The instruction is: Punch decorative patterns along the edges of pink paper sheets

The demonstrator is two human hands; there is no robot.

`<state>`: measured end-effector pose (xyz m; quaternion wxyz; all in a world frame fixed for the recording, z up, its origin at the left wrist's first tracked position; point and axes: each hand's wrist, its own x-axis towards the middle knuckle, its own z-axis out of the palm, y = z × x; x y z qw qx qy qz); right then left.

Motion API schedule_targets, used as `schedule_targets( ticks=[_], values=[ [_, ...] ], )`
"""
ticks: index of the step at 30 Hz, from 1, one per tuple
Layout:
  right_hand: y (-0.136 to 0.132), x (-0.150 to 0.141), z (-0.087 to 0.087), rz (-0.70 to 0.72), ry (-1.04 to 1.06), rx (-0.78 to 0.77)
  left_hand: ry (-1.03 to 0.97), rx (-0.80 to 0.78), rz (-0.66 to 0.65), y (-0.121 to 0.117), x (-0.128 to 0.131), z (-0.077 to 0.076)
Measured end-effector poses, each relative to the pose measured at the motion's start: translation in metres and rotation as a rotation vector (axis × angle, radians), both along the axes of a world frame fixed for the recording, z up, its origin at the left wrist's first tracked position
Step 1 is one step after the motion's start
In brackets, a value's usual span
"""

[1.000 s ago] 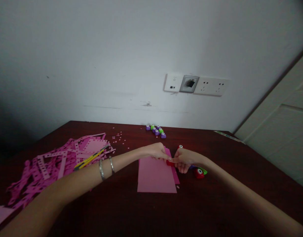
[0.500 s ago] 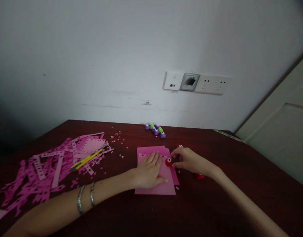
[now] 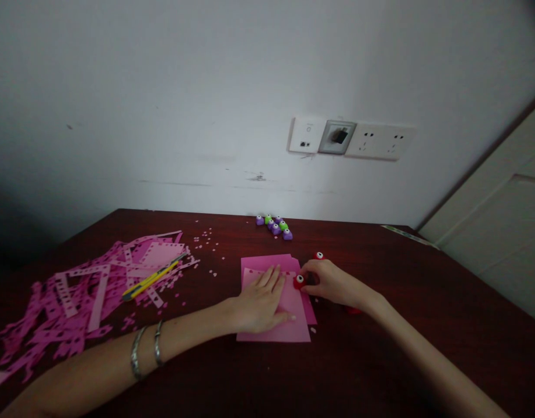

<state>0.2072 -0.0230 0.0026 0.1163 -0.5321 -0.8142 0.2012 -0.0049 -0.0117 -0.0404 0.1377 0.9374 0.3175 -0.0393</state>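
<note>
My left hand [image 3: 261,302] lies flat, fingers stretched out, on a light pink sheet of paper [image 3: 271,335]. Small holes run along that sheet's top edge, and darker pink paper [image 3: 267,262] shows beneath it. At the sheet's upper right corner, my right hand [image 3: 331,281] has thumb and fingers closed about a small red craft punch [image 3: 299,281] with a white and black button. Another red punch [image 3: 320,255] stands just behind that hand. Something red [image 3: 353,310], mostly hidden, lies under the right wrist.
Cut pink paper strips [image 3: 93,284] are heaped at the left, with a yellow utility knife [image 3: 152,280] on top. Tiny paper cut-outs [image 3: 204,235] are scattered nearby. Several purple and green punches [image 3: 274,226] stand near the wall. A patterned strip [image 3: 409,235] lies at the back right.
My right thumb and fingers have closed in on the red punch at the paper's corner. My left hand stays flat on the paper. The view has shifted slightly.
</note>
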Motion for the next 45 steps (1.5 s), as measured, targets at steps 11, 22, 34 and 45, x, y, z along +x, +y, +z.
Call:
schedule_targets(
  ticks=[11, 22, 34, 45],
  values=[
    [0.000, 0.003, 0.001, 0.011, -0.021, 0.003, 0.004, -0.015, -0.003, -0.001, 0.000, 0.003],
    [0.000, 0.003, 0.005, 0.037, -0.034, 0.039, -0.005, -0.012, -0.002, 0.000, -0.001, 0.001],
    [0.006, 0.028, 0.008, -0.106, -0.134, 0.019, 0.022, -0.041, 0.010, -0.002, 0.000, 0.007],
    [0.003, 0.026, 0.006, -0.105, -0.282, 0.119, 0.006, -0.030, 0.004, -0.002, -0.001, 0.001]
  ],
)
